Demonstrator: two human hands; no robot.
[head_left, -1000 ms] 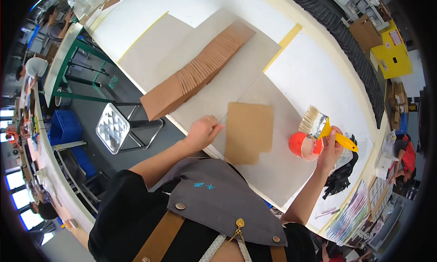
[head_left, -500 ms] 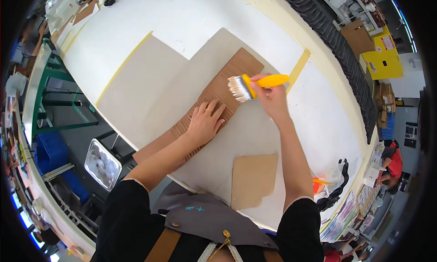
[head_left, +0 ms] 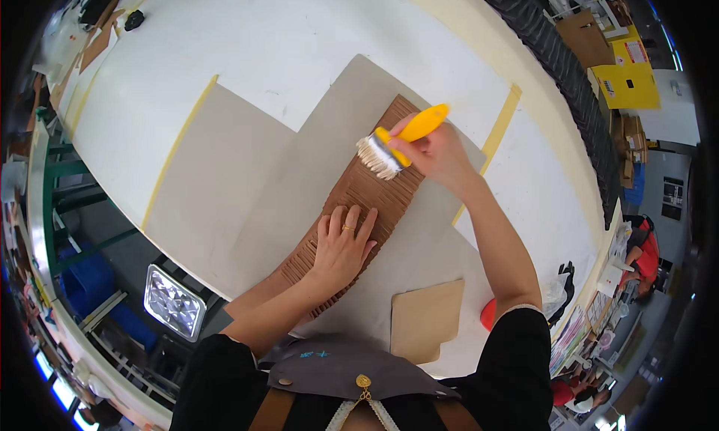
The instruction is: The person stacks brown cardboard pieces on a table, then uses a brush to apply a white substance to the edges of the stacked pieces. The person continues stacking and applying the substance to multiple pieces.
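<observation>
Cardboard sheets (head_left: 358, 206), brown and fanned into a long overlapping row, lie slantwise on the white counter (head_left: 299, 49), on top of large grey paper sheets (head_left: 225, 184) spread over the near half of the surface. The left hand (head_left: 342, 244) lies flat on the near part of the row, palm down, fingers spread and a ring on 1 finger, pressing the stack and gripping nothing. The right hand (head_left: 437, 152) is closed around the yellow handle of a wide paintbrush (head_left: 395, 143); its pale bristles point toward the person's left and touch the upper part of the cardboard row. The 2 hands are apart, with bare cardboard between them.

Nearer the person, just off the row's lower end, a single tan cardboard panel (head_left: 425, 320) lies flat on the grey paper. Beside it at the counter's right edge an orange-red round container (head_left: 488, 314) shows partly behind the right sleeve. Strips of yellow tape (head_left: 178, 150) run along the edges of the paper. Below the counter's left edge stand a green metal frame (head_left: 56, 206) and a shiny foil tray (head_left: 174, 304). A dark apron with brown straps fills the bottom of the view.
</observation>
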